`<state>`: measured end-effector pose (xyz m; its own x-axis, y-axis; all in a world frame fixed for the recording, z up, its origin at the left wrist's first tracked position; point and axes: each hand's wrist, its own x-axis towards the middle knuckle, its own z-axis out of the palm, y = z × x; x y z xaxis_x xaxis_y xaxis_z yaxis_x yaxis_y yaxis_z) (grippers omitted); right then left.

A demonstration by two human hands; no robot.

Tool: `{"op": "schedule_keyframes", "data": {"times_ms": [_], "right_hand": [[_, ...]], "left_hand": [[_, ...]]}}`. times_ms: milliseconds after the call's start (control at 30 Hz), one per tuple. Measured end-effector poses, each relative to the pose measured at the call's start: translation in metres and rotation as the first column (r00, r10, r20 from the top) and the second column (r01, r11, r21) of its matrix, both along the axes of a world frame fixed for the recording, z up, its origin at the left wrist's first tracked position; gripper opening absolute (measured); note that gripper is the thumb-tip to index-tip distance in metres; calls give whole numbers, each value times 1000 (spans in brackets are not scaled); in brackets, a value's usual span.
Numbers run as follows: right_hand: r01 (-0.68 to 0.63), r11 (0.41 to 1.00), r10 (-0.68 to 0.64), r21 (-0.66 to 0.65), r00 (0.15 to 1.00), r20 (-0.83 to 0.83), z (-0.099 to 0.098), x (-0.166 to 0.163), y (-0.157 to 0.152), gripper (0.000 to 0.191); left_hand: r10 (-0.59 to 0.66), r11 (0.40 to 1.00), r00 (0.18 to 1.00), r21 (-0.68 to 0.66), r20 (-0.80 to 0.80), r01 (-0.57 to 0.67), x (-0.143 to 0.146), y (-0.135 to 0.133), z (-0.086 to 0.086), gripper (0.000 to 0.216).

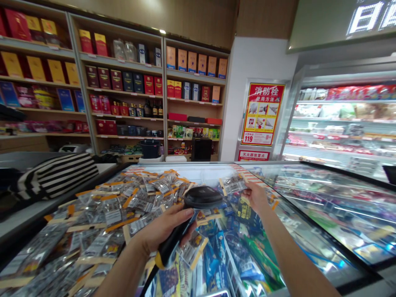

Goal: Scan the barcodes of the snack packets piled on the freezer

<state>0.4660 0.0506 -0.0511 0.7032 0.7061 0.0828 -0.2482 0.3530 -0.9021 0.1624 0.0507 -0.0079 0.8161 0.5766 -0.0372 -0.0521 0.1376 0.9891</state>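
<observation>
My left hand [163, 229] is closed around the handle of a black barcode scanner [198, 200] with a yellow band near its base. The scanner's head points toward a small clear packet [232, 184] with an orange edge. My right hand [256, 196] pinches that packet and holds it up in front of the scanner, above the glass lid of a chest freezer [309, 231]. A heap of similar clear packets with orange strips [123, 206] lies spread over the freezer lid to the left of both hands.
A striped bag [55, 175] rests on a grey counter at left. Wooden shelves [123, 90] of boxed goods and bottles fill the back wall. A red notice [262, 113] hangs by an open refrigerated case [343, 123] at right. A black basket [150, 148] stands behind the freezer.
</observation>
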Motion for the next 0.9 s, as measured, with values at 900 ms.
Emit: {"op": "schedule_keyframes", "data": {"times_ms": [900], "right_hand": [[226, 917, -130, -329, 948, 290, -36, 35, 5, 1]], "left_hand": [[165, 984, 983, -82, 84, -158, -2, 9, 0, 27]]}}
